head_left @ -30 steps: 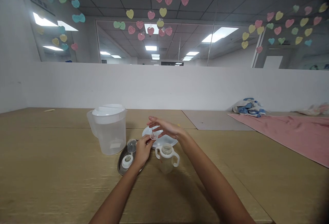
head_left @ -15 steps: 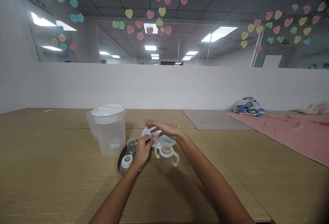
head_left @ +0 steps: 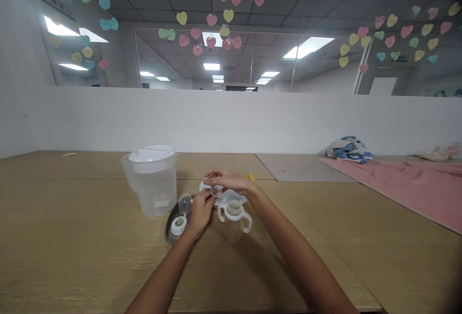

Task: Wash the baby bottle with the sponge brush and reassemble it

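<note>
In the head view my left hand point(head_left: 201, 210) pinches a clear, round-rimmed bottle teat point(head_left: 216, 191) by its edge, with the rim facing me. My right hand point(head_left: 231, 182) arches over the teat from the right, fingers bent down close to it. Half a second ago a thin dark stick showed between these fingers and the teat; now the fingers hide it. Just below stands a clear baby bottle point(head_left: 234, 227), uncapped, with two white handles. Under my left hand a metal tray point(head_left: 169, 234) carries a white collar ring point(head_left: 178, 226) and a clear dome cap point(head_left: 185, 204).
A lidded translucent pitcher point(head_left: 157, 189) stands left of the tray. Behind my hands lies a white dish point(head_left: 234, 198), with a small yellow thing point(head_left: 250, 177) beyond it. A pink cloth point(head_left: 407, 184) and a bunched blue-and-white cloth point(head_left: 348, 150) are at the right.
My right hand has come down a little toward the teat, and the thin stick has gone out of sight. My left hand stays nearly where it was, holding the teat.
</note>
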The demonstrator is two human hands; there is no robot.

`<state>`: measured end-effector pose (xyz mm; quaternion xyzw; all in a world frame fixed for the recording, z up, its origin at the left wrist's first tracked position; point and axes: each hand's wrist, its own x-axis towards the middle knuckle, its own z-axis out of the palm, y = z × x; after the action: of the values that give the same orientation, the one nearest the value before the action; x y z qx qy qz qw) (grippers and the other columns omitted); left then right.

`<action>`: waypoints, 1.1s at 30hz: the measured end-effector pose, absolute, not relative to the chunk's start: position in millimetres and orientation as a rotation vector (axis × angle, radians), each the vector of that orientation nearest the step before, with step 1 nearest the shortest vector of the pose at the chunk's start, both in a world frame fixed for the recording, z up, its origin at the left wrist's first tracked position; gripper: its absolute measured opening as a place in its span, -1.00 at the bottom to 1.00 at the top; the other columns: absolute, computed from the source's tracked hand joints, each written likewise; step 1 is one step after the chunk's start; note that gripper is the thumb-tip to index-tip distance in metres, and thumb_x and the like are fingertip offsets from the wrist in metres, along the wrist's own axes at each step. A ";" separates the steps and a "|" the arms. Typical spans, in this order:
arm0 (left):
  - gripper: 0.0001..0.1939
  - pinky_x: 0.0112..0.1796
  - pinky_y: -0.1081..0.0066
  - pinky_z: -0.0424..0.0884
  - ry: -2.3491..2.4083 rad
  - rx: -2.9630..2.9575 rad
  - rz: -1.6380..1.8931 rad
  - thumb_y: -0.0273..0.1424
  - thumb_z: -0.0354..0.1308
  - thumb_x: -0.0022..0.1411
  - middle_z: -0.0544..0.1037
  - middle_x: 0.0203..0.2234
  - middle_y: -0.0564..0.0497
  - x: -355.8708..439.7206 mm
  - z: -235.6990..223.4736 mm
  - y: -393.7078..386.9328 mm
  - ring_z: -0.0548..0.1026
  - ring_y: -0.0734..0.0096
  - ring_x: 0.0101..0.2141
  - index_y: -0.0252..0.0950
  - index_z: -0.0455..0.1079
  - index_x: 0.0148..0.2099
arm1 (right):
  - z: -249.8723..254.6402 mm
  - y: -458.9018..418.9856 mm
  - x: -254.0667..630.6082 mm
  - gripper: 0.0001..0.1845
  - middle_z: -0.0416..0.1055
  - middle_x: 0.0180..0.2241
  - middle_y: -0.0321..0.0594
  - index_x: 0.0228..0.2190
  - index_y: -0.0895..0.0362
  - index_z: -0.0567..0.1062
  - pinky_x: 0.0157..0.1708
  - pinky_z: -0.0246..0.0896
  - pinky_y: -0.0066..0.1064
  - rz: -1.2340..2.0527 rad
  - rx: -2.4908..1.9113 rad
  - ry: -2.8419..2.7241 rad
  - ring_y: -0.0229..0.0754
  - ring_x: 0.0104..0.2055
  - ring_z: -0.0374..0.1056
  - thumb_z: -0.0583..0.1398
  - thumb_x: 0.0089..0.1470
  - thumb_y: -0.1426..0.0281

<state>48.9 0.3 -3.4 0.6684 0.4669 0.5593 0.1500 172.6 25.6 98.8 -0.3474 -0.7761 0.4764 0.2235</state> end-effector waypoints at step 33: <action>-0.74 -0.27 0.42 0.28 1.239 1.890 1.613 -0.28 0.02 0.16 0.54 -0.36 -0.03 51.1 -3.5 4.1 0.42 0.37 -0.33 -0.31 0.47 -0.29 | 120.2 13.4 176.9 -0.92 0.36 -0.42 -0.26 -0.43 0.15 0.30 -0.28 0.12 -0.41 0.305 -0.723 -2.071 -0.26 -0.33 0.27 0.02 0.04 0.52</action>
<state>51.1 4.1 -3.5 0.6693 0.4387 0.5715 0.1816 176.9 13.4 120.2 -0.2921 -0.8364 0.1232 0.4471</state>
